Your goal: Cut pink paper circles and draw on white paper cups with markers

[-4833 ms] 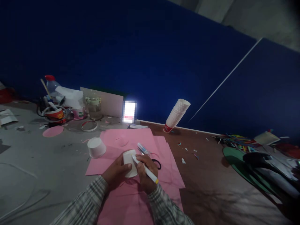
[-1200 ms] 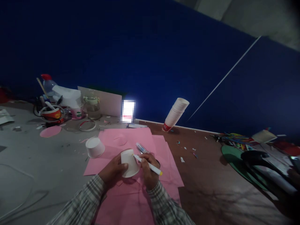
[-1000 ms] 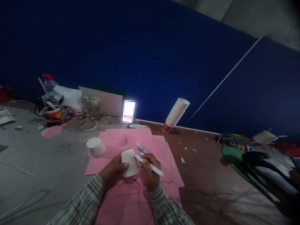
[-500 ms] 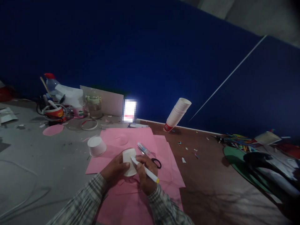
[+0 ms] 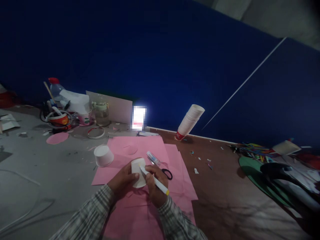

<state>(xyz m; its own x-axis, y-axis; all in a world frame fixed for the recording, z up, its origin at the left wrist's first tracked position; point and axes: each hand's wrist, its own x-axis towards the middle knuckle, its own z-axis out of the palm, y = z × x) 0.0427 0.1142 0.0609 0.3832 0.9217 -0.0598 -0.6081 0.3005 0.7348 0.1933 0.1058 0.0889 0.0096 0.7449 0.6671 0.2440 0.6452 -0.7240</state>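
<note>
My left hand [image 5: 124,179] is closed around a white paper cup [image 5: 137,167], held tilted above pink paper sheets [image 5: 172,203]. In my right hand [image 5: 157,186] is a white marker with a yellow end [image 5: 161,186], gripped like a pen. Its tip meets, or nearly meets, the side of the cup; I cannot tell which. Just beyond the right hand lie a clear-cased tool [image 5: 153,158] and a black scissors handle [image 5: 167,174]. A second white paper cup [image 5: 104,155] rests upside down to the left, partly over the paper.
A leaning stack of paper cups [image 5: 190,121] stands by the blue wall [image 5: 160,60]. At the back left are a jar [image 5: 100,115] and a red cup of tools [image 5: 58,120]. Pens [image 5: 260,151] and a green disc [image 5: 250,166] lie right, with paper scraps [image 5: 196,171] between.
Both hands, the cup and the marker keep nearly the same pose. The whole view has shifted by a few pixels.
</note>
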